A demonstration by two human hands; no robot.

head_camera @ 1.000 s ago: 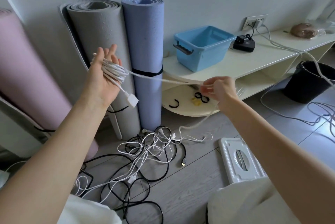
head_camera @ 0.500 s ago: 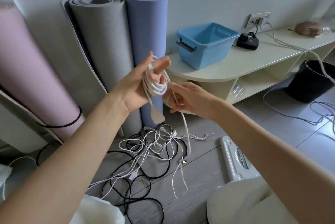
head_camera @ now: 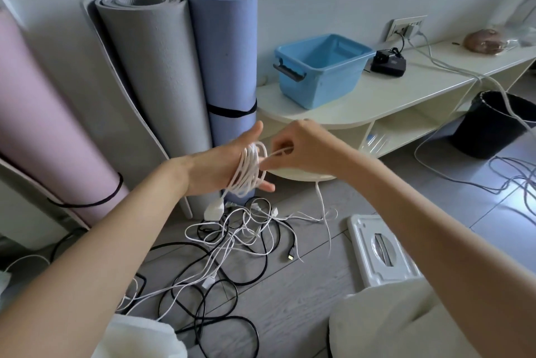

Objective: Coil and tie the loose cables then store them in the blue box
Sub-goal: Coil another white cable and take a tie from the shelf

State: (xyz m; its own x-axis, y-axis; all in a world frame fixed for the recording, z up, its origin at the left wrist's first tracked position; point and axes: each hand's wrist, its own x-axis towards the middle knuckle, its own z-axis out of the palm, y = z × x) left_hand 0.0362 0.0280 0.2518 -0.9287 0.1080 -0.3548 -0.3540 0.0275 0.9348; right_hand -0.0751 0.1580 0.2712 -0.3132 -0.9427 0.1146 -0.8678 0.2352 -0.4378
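We see the left hand held flat with straight fingers, and a white cable wound in several loops around it. The cable's white plug dangles just below that hand. The right hand sits just beside the loops, its thumb and fingers pinching the cable's free strand, which drops from there down to the floor.

Below the coil, a tangle of loose black and white cables lies spread on the floor, with a gold-tipped connector at its right edge. A white plastic stand lies to the right of the tangle.

The blue box sits up and to the right of the coil, on the cream tabletop, well apart from both hands; we see nothing inside it. A black charger rests just beside the box on its right. Left of the box, a blue yoga mat, a grey yoga mat and a pink yoga mat stand against the wall. A black bin stands on the floor right of the tabletop.
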